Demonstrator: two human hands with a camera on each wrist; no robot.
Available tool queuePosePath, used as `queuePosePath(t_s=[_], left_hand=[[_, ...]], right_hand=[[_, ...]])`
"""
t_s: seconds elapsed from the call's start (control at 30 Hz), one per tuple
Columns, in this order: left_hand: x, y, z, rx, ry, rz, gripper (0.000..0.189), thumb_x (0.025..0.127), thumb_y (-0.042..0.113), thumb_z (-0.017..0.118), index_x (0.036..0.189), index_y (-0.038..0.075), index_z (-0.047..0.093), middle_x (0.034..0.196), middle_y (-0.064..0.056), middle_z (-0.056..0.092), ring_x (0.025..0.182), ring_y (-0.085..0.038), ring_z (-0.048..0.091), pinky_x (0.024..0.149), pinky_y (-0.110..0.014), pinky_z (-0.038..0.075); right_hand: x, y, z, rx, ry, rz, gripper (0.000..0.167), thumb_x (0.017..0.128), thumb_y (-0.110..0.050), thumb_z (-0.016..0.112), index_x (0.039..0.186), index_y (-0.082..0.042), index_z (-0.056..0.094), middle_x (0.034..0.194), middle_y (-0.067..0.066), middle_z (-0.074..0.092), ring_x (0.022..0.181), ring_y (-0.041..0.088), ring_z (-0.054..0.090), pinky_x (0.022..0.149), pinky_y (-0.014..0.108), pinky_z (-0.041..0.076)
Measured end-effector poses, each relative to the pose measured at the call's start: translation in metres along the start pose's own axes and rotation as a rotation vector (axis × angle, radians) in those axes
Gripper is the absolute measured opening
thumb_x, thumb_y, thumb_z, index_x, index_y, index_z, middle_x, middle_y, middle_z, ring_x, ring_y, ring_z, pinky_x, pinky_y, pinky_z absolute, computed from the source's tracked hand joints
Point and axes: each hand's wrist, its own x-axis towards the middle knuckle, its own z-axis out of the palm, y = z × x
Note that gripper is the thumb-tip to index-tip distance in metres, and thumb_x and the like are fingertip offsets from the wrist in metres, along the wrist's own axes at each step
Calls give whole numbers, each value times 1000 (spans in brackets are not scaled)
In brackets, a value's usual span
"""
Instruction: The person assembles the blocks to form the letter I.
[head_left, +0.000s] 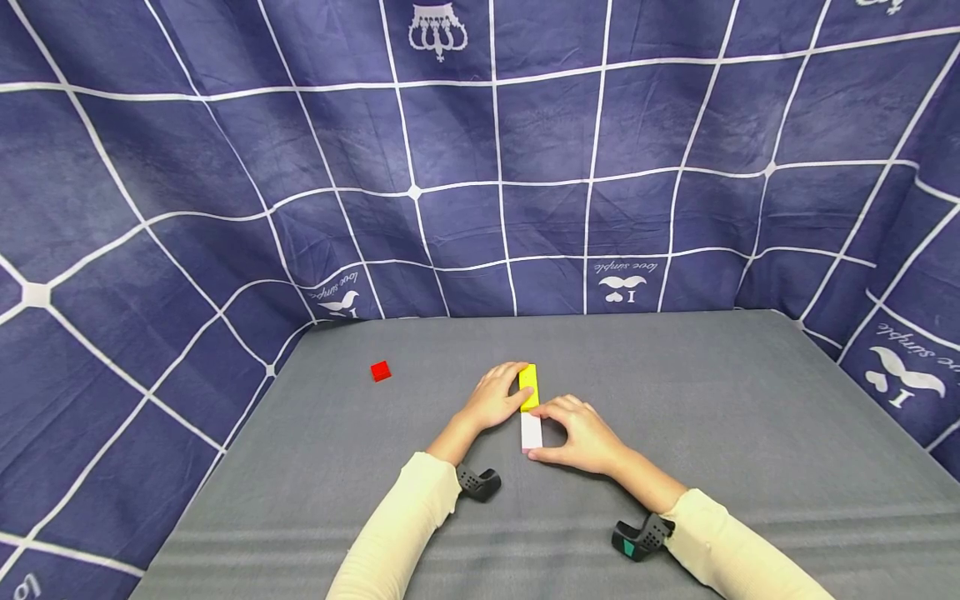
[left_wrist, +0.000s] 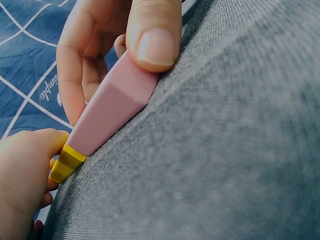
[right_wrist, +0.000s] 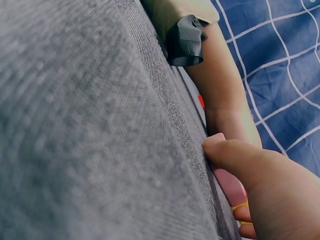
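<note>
Where fingers [left_wrist: 72,75] grip, oblong pink block [left_wrist: 112,102], yellow block [head_left: 528,377]

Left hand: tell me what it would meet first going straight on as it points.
Probably the yellow block, which the left hand touches; past it the gray surface looks free, though depth is hard to judge.

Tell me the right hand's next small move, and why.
Probably ease the right hand off the pink block: it appears to lie flat on the gray surface, end to end with the yellow block, which the left hand holds.
</note>
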Motion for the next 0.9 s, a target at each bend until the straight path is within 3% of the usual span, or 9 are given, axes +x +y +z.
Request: queuePosePath(t_s=[0.4, 0.63, 0.9], left_hand=[[-4, -1, 0, -33, 46, 68, 53, 99, 38, 49, 139, 3, 49, 138, -18, 51, 132, -34, 42, 109, -49, 30], [-1, 0, 0, -9, -4, -7, 52, 98, 33, 53, 143, 7, 47, 143, -15, 48, 136, -31, 39, 112, -48, 27], [-1, 1, -1, -8, 4, 2, 52, 98, 33, 53, 142, 6, 48, 142, -15, 49, 135, -31, 41, 111, -49, 29]], right_hand=[[1, 1, 2, 1, 1, 24, 54, 74, -46, 82, 115, -12, 69, 107, -2, 64, 103, 19, 57, 87, 46, 44], [2, 1, 1, -3, -4, 30, 55, 73, -46, 81, 114, -13, 68, 107, -2, 64, 103, 19, 57, 85, 46, 44], [4, 5, 4, -9, -5, 37, 55, 74, -48, 81, 115, -13, 68, 106, -2, 64, 102, 19, 57, 85, 45, 44]])
